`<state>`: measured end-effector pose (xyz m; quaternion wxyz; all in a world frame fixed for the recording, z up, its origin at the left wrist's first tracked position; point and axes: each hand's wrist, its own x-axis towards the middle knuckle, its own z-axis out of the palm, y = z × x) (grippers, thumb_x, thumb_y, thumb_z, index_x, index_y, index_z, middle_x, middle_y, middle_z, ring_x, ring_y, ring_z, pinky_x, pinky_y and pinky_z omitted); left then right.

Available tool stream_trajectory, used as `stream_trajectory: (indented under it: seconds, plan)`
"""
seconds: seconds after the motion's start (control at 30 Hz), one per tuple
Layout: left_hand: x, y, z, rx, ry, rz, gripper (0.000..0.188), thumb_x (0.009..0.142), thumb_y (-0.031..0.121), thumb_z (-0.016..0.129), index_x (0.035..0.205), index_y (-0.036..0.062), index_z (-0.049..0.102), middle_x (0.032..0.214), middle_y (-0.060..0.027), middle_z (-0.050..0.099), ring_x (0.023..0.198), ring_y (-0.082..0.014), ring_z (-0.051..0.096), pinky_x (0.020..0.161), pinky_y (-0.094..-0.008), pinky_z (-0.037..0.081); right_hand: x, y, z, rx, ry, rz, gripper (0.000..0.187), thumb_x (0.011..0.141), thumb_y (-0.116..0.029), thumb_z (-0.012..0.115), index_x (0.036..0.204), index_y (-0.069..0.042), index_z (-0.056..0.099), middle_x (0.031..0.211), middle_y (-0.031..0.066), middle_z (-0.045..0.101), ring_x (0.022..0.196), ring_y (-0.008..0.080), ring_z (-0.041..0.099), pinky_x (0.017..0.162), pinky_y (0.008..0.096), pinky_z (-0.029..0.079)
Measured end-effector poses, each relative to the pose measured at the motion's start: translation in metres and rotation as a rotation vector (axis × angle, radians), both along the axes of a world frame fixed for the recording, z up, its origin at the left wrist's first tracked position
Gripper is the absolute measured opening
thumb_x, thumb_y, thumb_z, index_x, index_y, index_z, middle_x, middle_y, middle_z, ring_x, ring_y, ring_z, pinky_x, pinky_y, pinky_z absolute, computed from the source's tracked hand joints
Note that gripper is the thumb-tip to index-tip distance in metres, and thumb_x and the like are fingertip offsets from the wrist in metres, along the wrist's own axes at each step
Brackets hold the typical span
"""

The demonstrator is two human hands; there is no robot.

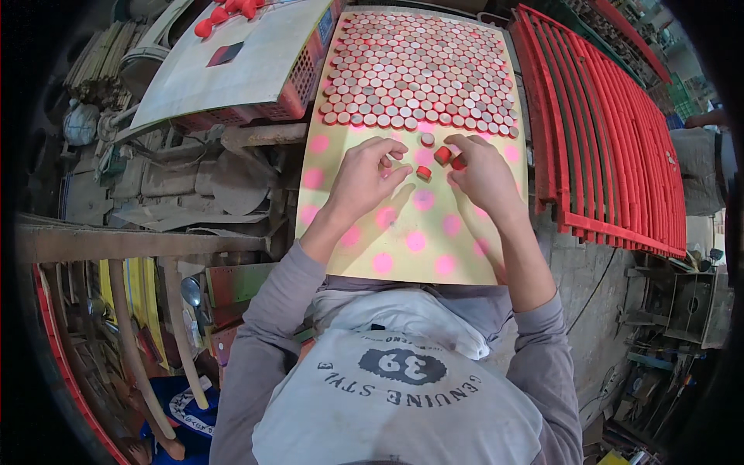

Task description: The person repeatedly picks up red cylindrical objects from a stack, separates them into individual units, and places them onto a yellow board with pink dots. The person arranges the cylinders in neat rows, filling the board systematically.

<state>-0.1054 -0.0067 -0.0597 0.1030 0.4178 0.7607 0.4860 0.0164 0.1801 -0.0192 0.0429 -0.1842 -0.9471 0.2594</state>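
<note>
While both my hands worked at the centre of the frame, my left hand (364,177) curled its fingers around a small red plug (385,163), and my right hand (480,172) pinched another red plug (459,162) at its fingertips. Three more short cylinders lay loose between them on the yellow board (403,256) — one upright (427,139), two tipped (442,155) (423,173). Flat and smooth, the board carried pink sprayed dots. Above, packed rows of round caps (418,66) filled the upper middle — too many to count. Red slatted racks (612,132) stood at right.
</note>
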Motion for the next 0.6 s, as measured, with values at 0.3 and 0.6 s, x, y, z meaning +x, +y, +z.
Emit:
stream_trajectory:
  seconds: [0.3, 0.6]
  plan:
    - [0.02, -0.005, 0.014, 0.041, -0.046, -0.043, 0.037, 0.081, 0.018, 0.081, 0.112, 0.0015, 0.07, 0.098, -0.0078, 0.069, 0.079, -0.0137, 0.063, 0.071, -0.0282, 0.051, 0.017, 0.012, -0.005, -0.225, 0.156, -0.198, 0.026, 0.077, -0.004, 0.076, 0.103, 0.001, 0.072, 0.088, 0.013, 0.073, 0.083, 0.0201, 0.071, 0.078, 0.0326, 0.055]
    - [0.046, 0.011, 0.014, 0.242, -0.301, -0.135, 0.041, 0.081, 0.01, 0.079, 0.12, 0.0032, 0.069, 0.104, -0.0096, 0.068, 0.086, -0.0172, 0.067, 0.072, -0.0295, 0.055, 0.038, -0.013, -0.006, -0.73, 0.25, -0.105, 0.032, 0.081, -0.002, 0.077, 0.111, 0.004, 0.071, 0.096, 0.0113, 0.074, 0.09, 0.0159, 0.07, 0.082, 0.03, 0.056]
